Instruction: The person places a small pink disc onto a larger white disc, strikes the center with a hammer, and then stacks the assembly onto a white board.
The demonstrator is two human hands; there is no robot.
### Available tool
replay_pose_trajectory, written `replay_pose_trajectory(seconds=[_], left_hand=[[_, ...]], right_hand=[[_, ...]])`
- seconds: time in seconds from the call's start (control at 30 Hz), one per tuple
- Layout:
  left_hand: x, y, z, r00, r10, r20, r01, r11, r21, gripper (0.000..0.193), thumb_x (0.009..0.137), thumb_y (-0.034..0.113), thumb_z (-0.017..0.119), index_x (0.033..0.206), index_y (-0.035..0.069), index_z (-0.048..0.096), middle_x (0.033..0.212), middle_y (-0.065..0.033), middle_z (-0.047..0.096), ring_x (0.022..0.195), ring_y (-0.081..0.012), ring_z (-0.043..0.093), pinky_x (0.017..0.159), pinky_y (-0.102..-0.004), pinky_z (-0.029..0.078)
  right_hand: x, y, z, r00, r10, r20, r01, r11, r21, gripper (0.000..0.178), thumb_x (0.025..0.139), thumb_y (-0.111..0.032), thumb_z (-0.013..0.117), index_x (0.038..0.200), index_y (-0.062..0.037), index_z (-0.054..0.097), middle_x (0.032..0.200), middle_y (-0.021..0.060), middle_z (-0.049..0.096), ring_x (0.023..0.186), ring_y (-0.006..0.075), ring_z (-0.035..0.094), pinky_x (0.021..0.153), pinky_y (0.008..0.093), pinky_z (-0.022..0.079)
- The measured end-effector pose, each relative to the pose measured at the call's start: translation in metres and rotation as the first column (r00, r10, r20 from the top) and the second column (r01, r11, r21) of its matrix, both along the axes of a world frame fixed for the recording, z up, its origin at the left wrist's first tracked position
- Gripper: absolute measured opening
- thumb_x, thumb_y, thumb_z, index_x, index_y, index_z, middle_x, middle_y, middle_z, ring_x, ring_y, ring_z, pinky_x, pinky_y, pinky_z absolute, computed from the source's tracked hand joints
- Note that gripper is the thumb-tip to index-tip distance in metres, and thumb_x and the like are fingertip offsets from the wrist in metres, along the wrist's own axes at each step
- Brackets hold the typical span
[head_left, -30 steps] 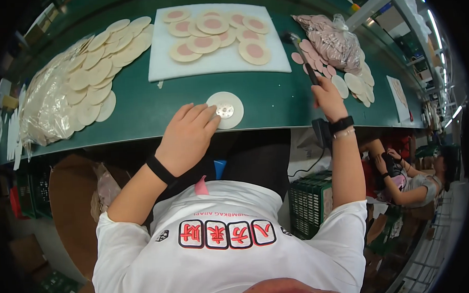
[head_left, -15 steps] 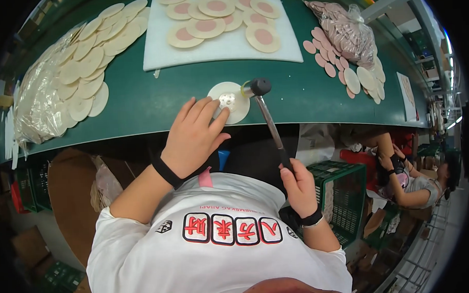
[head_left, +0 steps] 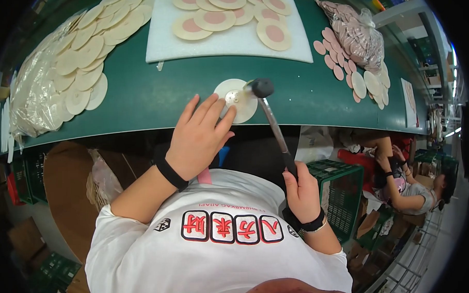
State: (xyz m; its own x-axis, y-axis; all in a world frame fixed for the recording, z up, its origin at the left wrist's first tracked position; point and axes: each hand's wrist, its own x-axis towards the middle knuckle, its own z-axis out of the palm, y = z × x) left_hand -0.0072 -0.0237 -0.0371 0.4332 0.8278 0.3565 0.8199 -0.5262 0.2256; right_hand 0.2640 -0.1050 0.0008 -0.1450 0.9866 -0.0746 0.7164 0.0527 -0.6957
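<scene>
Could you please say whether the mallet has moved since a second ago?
Yes: the mallet moved leftward, from right of the white foam board to its near side.

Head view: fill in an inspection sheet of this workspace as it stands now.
Surface: green tabletop, with a few white specks right of the middle.
Job's things: cream disc with a pale round centre piece; hammer; white board carrying pink-centred discs.
Clutter: spread cream discs and a clear bag at left; loose pink discs and a filled bag at right.
Grips: left hand open on the cream disc; right hand closed round the hammer's handle, its head by the disc's right edge, contact unclear.
Cables: nothing seen.
Surroundings: green crate; brown cardboard; another person at far right.
</scene>
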Motion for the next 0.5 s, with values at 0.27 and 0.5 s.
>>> replay_pose_trajectory(seconds=[0.27, 0.5], left_hand=[[0.0, -0.001, 0.002, 1.0, -0.002, -0.003, 0.002, 1.0, 0.003, 0.052, 0.083, 0.026, 0.075, 0.13, 0.009, 0.06, 0.13, -0.0112, 0.059, 0.13, -0.0274, 0.052, 0.112, -0.0488, 0.039], [0.001, 0.0, 0.0, 1.0, 0.005, -0.002, -0.005, 1.0, 0.002, 0.051, 0.083, 0.027, 0.075, 0.129, 0.009, 0.061, 0.131, -0.0114, 0.058, 0.131, -0.0271, 0.052, 0.111, -0.0497, 0.038]], right_hand=[[-0.002, 0.003, 0.007, 0.999, -0.014, 0.045, 0.016, 0.999, -0.042, 0.017, 0.1, -0.013, 0.059, 0.109, 0.0008, 0.056, 0.071, 0.0185, 0.061, 0.062, 0.0367, 0.062, 0.056, 0.0391, 0.047], [-0.002, 0.008, 0.009, 0.994, 0.008, 0.107, -0.005, 1.0, -0.027, 0.019, 0.098, -0.012, 0.063, 0.109, 0.0015, 0.055, 0.07, 0.0196, 0.062, 0.061, 0.0397, 0.062, 0.053, 0.0426, 0.046]])
